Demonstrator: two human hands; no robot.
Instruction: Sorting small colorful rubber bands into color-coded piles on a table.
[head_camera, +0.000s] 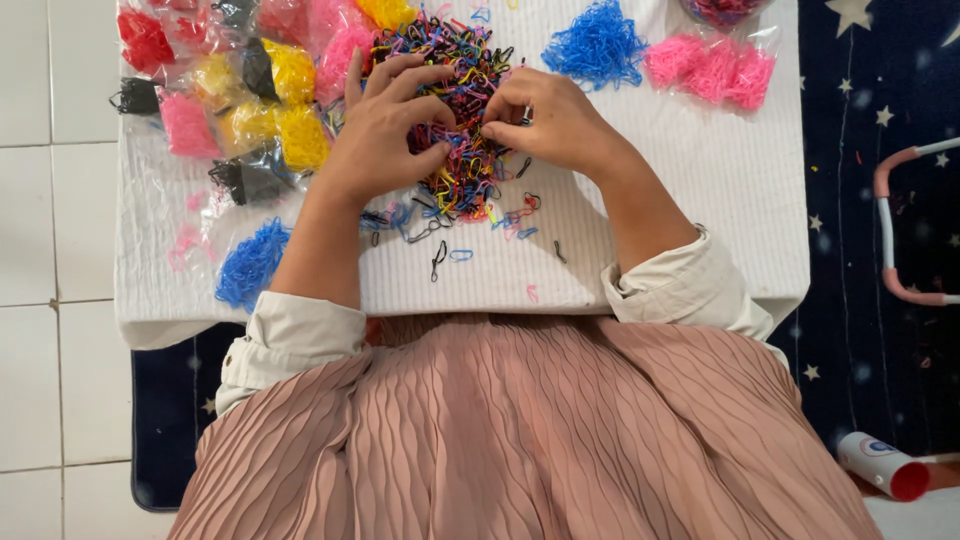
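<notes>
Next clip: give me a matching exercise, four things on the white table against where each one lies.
Things:
1. mixed-colour band pile
2. blue heap
3. pink bags
4. yellow bags

Places:
A. far right of the table
B. under both hands
C. left of the left hand
D. just beyond the right hand

Pairs: 1-B, 2-D, 3-A, 4-C.

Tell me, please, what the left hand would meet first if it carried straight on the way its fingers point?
The left hand points up and right, fingers curled, so it would probably push straight into the mixed-colour pile of small elastic bands it already touches; the right hand lies just beyond.
</notes>
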